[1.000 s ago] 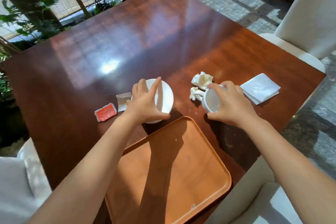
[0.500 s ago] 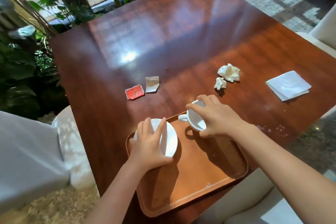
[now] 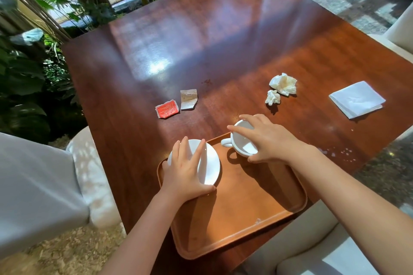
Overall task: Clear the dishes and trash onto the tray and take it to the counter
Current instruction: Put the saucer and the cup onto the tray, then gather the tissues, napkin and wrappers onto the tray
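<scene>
Tray (image 3: 245, 219) first: it lies at the near edge of the surface (image 3: 223, 51), its long axis running from near-left to far-right, and we see its near corner jutting past that edge. Our left hand (image 3: 185, 172) lies spread over the saucer (image 3: 210, 165) with the thumb curled at its near rim, hiding the saucer's left half. Our right hand (image 3: 268, 140) grips the cup (image 3: 242, 144) by its rim from above, handle pointing left – whether the cup's base touches the tray we cannot tell. Half a second ago both hands sat much the same; the cup now reads slightly lower. Left on the surface: a red packet (image 3: 167, 108), a torn wrapper (image 3: 188, 99), two crumpled tissues (image 3: 283, 83) – and a folded napkin (image 3: 357, 98)
</scene>
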Demonstrator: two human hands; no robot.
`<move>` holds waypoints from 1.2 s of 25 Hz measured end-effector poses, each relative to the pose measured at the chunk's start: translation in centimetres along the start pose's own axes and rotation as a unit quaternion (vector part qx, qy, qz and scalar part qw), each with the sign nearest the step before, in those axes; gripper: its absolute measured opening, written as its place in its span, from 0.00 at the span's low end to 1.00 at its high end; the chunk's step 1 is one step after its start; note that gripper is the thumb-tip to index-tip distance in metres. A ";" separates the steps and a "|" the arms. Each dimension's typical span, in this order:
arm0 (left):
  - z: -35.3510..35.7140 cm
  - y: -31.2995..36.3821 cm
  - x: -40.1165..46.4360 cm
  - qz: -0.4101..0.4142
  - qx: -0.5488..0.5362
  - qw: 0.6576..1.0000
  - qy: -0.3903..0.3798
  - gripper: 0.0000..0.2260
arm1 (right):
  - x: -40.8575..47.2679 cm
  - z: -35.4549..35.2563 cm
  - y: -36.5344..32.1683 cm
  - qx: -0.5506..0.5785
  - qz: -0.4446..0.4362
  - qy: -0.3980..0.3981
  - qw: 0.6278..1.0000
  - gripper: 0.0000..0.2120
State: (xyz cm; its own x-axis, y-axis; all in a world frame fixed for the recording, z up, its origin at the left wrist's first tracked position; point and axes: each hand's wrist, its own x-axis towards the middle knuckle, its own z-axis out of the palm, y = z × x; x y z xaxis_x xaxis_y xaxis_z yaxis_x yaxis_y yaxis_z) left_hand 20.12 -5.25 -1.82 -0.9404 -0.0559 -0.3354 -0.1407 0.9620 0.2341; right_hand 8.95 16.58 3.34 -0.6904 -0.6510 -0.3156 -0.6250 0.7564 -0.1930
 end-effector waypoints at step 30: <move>-5.4 18.7 23.3 0.383 0.150 0.911 -0.018 0.24 | -5.0 2.0 21.6 0.027 0.435 0.132 0.890 0.14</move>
State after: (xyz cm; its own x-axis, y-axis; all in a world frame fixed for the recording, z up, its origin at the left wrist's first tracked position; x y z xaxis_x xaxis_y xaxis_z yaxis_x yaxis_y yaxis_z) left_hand -6.12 10.03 -0.35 -0.7165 0.6655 -0.2092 0.6483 0.7459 0.1525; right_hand -0.42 36.30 -1.12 -0.9707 0.1961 -0.1391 0.2020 0.9789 -0.0297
